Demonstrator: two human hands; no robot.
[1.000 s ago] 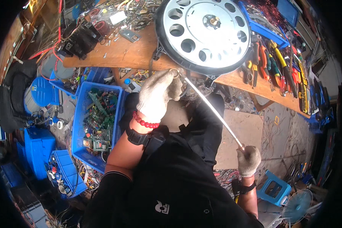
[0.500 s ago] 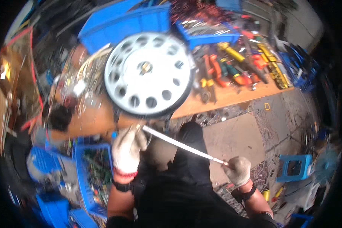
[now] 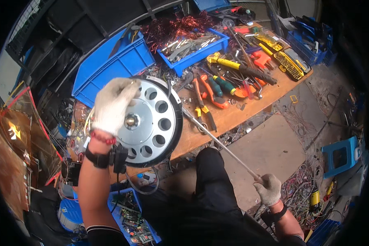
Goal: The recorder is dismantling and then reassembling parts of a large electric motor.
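Observation:
A round silver metal wheel (image 3: 145, 123) with a ring of holes and a brass-coloured hub lies on the wooden bench, dark around its rim. My left hand (image 3: 112, 102), in a white knit glove, is closed at the wheel's upper left part; some fingertips are hidden. In my gloved right hand (image 3: 269, 190) is the near end of a long, thin metal rod (image 3: 221, 144). The rod slants up to the left, its far tip at the wheel's right edge beside a metal bracket (image 3: 172, 92). Whether the tip touches the wheel, I cannot tell.
Pliers (image 3: 211, 92) and other hand tools cover the bench (image 3: 250, 107) to the right. Behind stand a large blue bin (image 3: 110, 65) and a blue tray (image 3: 199, 55) of metal pieces. A basket of circuit boards (image 3: 131, 221) and a blue stool (image 3: 340, 158) are below.
My left hand has left the rod's far end and moved up onto the wheel. My right hand has shifted right and slightly down with the rod. The view has shifted.

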